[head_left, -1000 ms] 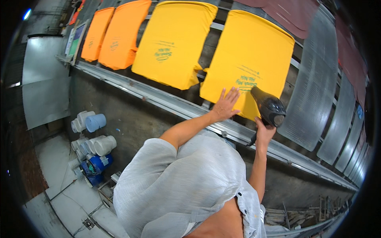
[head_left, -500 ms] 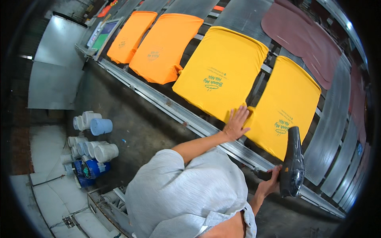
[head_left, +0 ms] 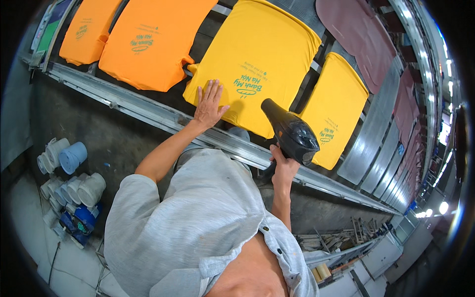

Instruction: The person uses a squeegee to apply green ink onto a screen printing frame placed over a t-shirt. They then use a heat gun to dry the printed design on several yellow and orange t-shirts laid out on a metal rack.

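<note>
My left hand (head_left: 210, 107) lies flat with fingers spread on the lower left part of a yellow T-shirt (head_left: 262, 47), which is stretched over a flat board and carries a green print. In my right hand (head_left: 284, 168) is the handle of a black hair dryer (head_left: 293, 132). Its nozzle points up and left, over the lower right of that shirt, near the print. A second yellow T-shirt (head_left: 336, 106) with the same print lies to the right, partly behind the dryer.
Two orange T-shirts (head_left: 157, 42) on boards lie to the left. A metal rail (head_left: 158, 119) runs along the rack's near edge. Bare grey boards (head_left: 368, 141) and dark red sheets (head_left: 358, 37) continue to the right. Several buckets (head_left: 73, 157) stand on the floor at left.
My left hand has gone from the gap between the yellow shirts onto the left one. The dryer has moved left, from beside the right yellow shirt to over the left one.
</note>
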A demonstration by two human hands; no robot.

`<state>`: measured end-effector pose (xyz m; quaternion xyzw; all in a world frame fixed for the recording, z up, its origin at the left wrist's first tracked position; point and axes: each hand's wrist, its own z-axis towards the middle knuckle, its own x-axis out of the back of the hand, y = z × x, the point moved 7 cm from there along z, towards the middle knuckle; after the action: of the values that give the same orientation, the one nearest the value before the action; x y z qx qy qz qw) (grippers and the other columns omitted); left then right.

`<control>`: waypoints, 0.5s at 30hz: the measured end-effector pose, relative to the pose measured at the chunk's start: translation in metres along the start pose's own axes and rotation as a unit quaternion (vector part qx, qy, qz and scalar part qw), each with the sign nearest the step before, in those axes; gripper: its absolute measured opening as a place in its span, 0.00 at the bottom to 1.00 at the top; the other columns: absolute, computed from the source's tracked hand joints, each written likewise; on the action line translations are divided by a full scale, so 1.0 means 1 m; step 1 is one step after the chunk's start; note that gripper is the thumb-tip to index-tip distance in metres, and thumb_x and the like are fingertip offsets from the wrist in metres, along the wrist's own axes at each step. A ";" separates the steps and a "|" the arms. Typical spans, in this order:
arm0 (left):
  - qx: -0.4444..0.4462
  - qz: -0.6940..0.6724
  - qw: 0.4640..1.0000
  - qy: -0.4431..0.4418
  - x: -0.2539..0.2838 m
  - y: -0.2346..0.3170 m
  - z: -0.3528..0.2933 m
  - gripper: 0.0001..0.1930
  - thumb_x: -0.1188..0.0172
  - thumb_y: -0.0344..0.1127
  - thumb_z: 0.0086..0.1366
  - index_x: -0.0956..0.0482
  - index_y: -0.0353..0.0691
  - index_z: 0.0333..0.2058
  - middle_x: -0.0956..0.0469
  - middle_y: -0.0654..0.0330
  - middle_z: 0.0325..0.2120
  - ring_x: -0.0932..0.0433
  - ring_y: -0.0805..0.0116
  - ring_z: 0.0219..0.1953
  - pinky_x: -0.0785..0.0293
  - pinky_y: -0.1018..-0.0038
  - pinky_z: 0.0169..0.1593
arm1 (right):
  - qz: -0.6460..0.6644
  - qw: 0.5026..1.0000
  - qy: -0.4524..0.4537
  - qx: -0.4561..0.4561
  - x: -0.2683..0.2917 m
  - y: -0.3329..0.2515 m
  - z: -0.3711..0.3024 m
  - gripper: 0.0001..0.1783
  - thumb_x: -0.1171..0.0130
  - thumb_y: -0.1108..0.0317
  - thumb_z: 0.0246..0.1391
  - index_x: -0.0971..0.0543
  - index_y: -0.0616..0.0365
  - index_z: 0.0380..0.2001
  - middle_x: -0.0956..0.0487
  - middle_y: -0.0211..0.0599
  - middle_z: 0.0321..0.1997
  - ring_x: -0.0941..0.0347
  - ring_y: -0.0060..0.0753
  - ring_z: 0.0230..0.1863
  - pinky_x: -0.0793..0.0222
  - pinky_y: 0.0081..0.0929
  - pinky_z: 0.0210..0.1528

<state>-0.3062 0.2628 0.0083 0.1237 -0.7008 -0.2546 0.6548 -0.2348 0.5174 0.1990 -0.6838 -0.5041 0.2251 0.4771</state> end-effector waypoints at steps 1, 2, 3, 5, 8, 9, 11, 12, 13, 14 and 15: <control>-0.002 -0.004 1.000 -0.005 0.000 -0.002 0.001 0.41 0.45 0.55 0.70 0.44 0.31 0.71 0.52 0.46 0.75 0.59 0.47 0.78 0.67 0.39 0.74 | 0.004 1.000 0.009 0.000 -0.010 -0.001 0.002 0.18 0.32 0.83 0.46 0.20 0.63 0.43 0.21 0.33 0.35 0.27 0.24 0.27 0.30 0.24 0.25; -0.004 -0.008 1.000 -0.010 -0.001 -0.001 0.001 0.41 0.45 0.55 0.70 0.44 0.31 0.71 0.53 0.46 0.75 0.59 0.47 0.78 0.68 0.40 0.74 | -0.010 1.000 0.009 -0.007 -0.018 -0.002 0.004 0.18 0.32 0.83 0.47 0.20 0.63 0.43 0.21 0.33 0.35 0.27 0.24 0.27 0.30 0.24 0.25; -0.007 -0.008 1.000 -0.017 0.000 -0.002 0.002 0.41 0.45 0.55 0.71 0.44 0.32 0.71 0.53 0.46 0.75 0.60 0.47 0.78 0.68 0.40 0.75 | -0.021 1.000 0.008 -0.016 -0.026 -0.001 0.006 0.17 0.32 0.83 0.47 0.20 0.63 0.43 0.21 0.33 0.34 0.27 0.24 0.26 0.30 0.24 0.25; -0.016 -0.008 1.000 -0.023 -0.001 -0.002 0.008 0.41 0.48 0.57 0.72 0.45 0.32 0.71 0.53 0.46 0.75 0.60 0.47 0.78 0.68 0.41 0.75 | -0.039 0.999 0.004 -0.031 -0.040 -0.002 0.014 0.17 0.33 0.82 0.47 0.21 0.63 0.43 0.22 0.33 0.34 0.27 0.24 0.26 0.29 0.24 0.25; -0.028 -0.009 0.999 -0.026 -0.002 -0.005 0.021 0.41 0.49 0.57 0.72 0.45 0.32 0.71 0.53 0.46 0.75 0.60 0.47 0.78 0.68 0.42 0.75 | -0.059 0.997 0.008 -0.046 -0.049 0.000 0.028 0.16 0.34 0.82 0.48 0.21 0.64 0.43 0.22 0.33 0.33 0.27 0.24 0.26 0.29 0.24 0.25; -0.031 -0.011 0.999 -0.025 -0.001 -0.005 0.027 0.41 0.49 0.58 0.72 0.45 0.32 0.72 0.53 0.46 0.75 0.60 0.47 0.78 0.69 0.42 0.75 | -0.067 0.997 0.012 -0.045 -0.048 0.001 0.033 0.16 0.34 0.82 0.48 0.21 0.64 0.43 0.22 0.33 0.34 0.27 0.24 0.26 0.29 0.24 0.25; -0.044 -0.022 0.999 -0.012 -0.002 -0.011 0.046 0.41 0.49 0.57 0.72 0.46 0.33 0.72 0.53 0.47 0.75 0.59 0.47 0.78 0.69 0.43 0.75 | -0.074 0.996 0.022 -0.052 -0.044 0.005 0.041 0.16 0.34 0.82 0.48 0.21 0.64 0.43 0.22 0.34 0.34 0.27 0.25 0.26 0.29 0.24 0.25; -0.047 -0.028 0.998 -0.005 -0.001 -0.015 0.054 0.41 0.48 0.57 0.72 0.46 0.33 0.72 0.53 0.47 0.75 0.59 0.47 0.78 0.69 0.43 0.75 | -0.077 0.995 0.025 -0.059 -0.042 0.003 0.044 0.16 0.34 0.82 0.48 0.21 0.65 0.43 0.22 0.34 0.34 0.27 0.25 0.26 0.29 0.24 0.25; -0.057 -0.020 0.998 0.008 0.001 -0.017 0.063 0.42 0.48 0.57 0.72 0.47 0.34 0.72 0.53 0.48 0.76 0.59 0.48 0.78 0.68 0.43 0.75 | -0.076 0.995 0.028 -0.063 -0.042 0.001 0.048 0.16 0.34 0.82 0.48 0.21 0.65 0.43 0.22 0.34 0.35 0.27 0.25 0.25 0.29 0.24 0.25; -0.056 -0.025 0.998 0.011 0.001 -0.019 0.071 0.42 0.47 0.57 0.71 0.47 0.34 0.72 0.53 0.48 0.76 0.59 0.48 0.78 0.68 0.43 0.75 | -0.078 0.994 0.036 -0.070 -0.041 -0.002 0.050 0.16 0.34 0.82 0.48 0.21 0.65 0.43 0.22 0.35 0.35 0.27 0.25 0.25 0.29 0.24 0.25; -0.055 -0.025 0.998 0.017 0.004 -0.022 0.079 0.42 0.47 0.57 0.71 0.47 0.34 0.72 0.53 0.48 0.76 0.59 0.48 0.78 0.68 0.43 0.75 | -0.076 0.993 0.042 -0.075 -0.041 -0.005 0.051 0.16 0.34 0.82 0.48 0.21 0.65 0.43 0.22 0.35 0.35 0.27 0.25 0.25 0.29 0.24 0.25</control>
<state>-0.3879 0.2580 -0.0002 0.1092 -0.6710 -0.3071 0.6659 -0.2939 0.5022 0.1737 -0.6861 -0.5494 0.1208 0.4614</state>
